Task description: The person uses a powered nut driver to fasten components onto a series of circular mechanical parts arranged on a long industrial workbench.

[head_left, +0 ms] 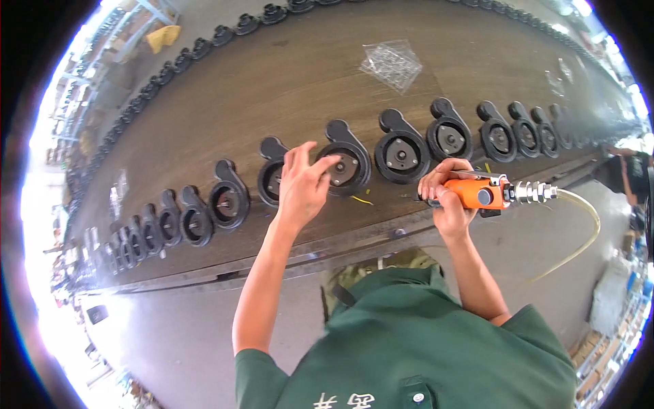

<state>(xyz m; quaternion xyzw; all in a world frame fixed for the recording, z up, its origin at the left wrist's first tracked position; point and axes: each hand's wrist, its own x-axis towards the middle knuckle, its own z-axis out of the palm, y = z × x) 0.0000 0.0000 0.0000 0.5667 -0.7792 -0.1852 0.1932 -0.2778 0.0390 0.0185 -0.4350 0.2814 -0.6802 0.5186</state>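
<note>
My left hand (304, 185) reaches over the row with its fingers apart. Its index fingertip is at the metal plate inside one black snail-shaped housing (365, 170), and the hand partly covers the neighbouring housing (271, 148) to its left. In my right hand (452, 210) is an orange pneumatic tool (470, 193), held level near the table's front edge. Silver fittings (533, 192) join it to a clear air hose (598, 225). Just beyond the tool sit two more housings (384, 176) (455, 116), each with a round plate and small fasteners.
More black housings (227, 168) (499, 140) line the brown table (286, 88) to both sides. A clear plastic bag of small parts (392, 63) lies farther back. Dark round parts (246, 24) run along the far edge. A yellow strip (362, 200) lies near my left hand. Another person (623, 174) stands at right.
</note>
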